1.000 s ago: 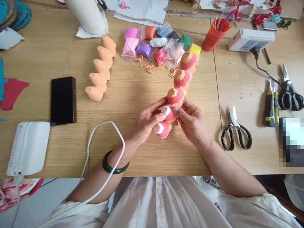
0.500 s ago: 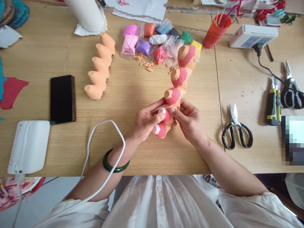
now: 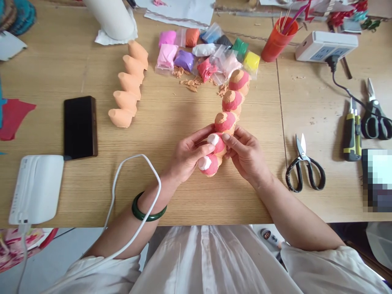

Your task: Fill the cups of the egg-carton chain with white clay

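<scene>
Between my two hands is a bumpy orange strip point(image 3: 225, 121), a row of egg-carton-like cones with pink clay bands round them. The two cones nearest me carry white clay tips point(image 3: 205, 163); those farther off have bare orange tips. My left hand point(image 3: 191, 155) grips the near end from the left, thumb by a white tip. From the right, my right hand point(image 3: 246, 153) holds the strip with its thumb on the pink of the second cone. Fingers underneath are partly hidden. A plain orange cone strip point(image 3: 128, 85) lies to the left.
Bagged coloured clay point(image 3: 184, 60) and orange crumbs point(image 3: 192, 84) lie beyond the strip. Scissors point(image 3: 303, 163), a utility knife point(image 3: 353, 130) and a power strip point(image 3: 327, 45) are on the right. A phone point(image 3: 80, 127), a white device point(image 3: 36, 190) and a cable point(image 3: 114, 179) are on the left.
The strip has rolled slightly in my hands, so the white tips show more fully and its far end sits a little lower. Both hands keep their hold.
</scene>
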`<state>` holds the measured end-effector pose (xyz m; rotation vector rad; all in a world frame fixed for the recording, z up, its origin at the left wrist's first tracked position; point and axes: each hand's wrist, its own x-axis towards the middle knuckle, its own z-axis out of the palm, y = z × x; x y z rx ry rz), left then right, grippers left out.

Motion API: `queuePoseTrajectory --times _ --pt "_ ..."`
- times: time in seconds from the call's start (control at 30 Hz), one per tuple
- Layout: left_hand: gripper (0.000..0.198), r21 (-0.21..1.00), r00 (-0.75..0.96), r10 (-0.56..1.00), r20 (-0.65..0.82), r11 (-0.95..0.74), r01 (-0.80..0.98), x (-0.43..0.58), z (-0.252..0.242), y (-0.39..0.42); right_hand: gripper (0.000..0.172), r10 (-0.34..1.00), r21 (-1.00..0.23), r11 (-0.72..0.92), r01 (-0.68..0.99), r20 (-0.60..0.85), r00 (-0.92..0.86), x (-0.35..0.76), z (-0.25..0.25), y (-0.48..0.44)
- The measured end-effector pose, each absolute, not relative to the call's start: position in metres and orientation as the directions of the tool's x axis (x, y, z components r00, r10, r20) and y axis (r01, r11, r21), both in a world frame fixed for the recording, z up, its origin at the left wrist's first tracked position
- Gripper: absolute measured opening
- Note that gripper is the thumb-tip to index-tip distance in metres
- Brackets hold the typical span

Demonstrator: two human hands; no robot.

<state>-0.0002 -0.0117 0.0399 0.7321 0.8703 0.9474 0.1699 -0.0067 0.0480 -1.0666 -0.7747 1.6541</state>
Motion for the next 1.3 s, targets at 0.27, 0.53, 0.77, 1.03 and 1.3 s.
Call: queuePoseTrajectory --times 0.27,0.53,0.77,1.03,1.3 --pt "0.055 0.788 0.317 0.895 -0.314 0.432 -0.439 0.001 0.042 -0.012 0.042 0.937 -0.848 -0.35 -0.398 -0.315 -0.152 0.173 0.043 -0.003" --pt "0.053 0.812 0.248 0.92 -0.304 0.386 -0.438 0.003 0.044 -0.014 0.041 0.9 -0.785 -0.437 -0.44 -0.388 -0.201 0.178 0.041 0.0" --pt "0.041 0.689 0.331 0.886 -0.326 0.462 -0.558 -0.002 0.043 -0.013 0.039 0.88 -0.736 -0.474 -0.482 -0.408 -0.243 0.18 0.035 0.005" --pt "0.049 0.685 0.418 0.866 -0.275 0.482 -0.547 0.001 0.045 -0.012 0.038 0.866 -0.73 -0.498 -0.468 -0.4 -0.299 0.18 0.035 0.006" --pt "0.053 0.759 0.401 0.874 -0.275 0.453 -0.467 0.0 0.047 -0.012 0.035 0.88 -0.771 -0.47 -0.43 -0.37 -0.298 0.182 0.038 0.004"
